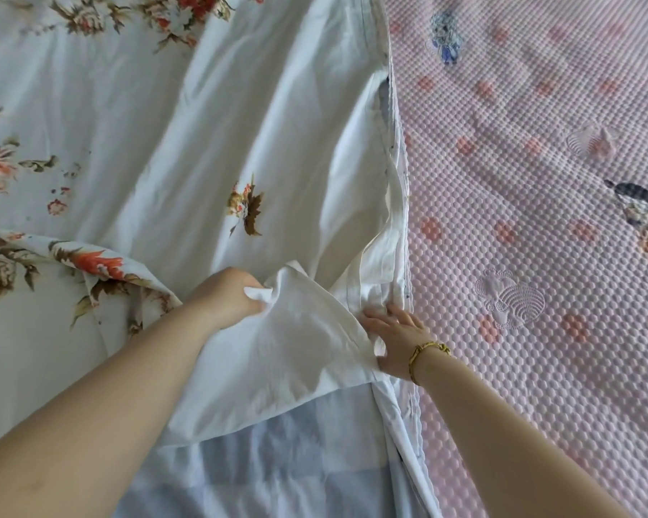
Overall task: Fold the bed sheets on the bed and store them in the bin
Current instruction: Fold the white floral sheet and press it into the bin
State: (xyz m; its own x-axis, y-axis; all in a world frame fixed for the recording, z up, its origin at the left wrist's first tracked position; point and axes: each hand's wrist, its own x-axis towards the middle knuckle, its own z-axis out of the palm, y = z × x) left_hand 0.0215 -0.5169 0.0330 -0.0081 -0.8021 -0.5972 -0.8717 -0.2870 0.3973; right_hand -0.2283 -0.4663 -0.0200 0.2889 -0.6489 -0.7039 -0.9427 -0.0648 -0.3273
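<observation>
Plainly, sheet corner (289, 286) inside left grip (228, 297)

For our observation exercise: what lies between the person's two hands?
Head view: a lifted white flap of the bed sheet, gripped by the left hand, touched by the right hand.

sheet (165, 117) lies left of the bare mattress pad (539, 181).

A pink quilted mattress cover (539, 256) bears a white floral sheet (128, 125) — rumpled, spread over its left part.
</observation>
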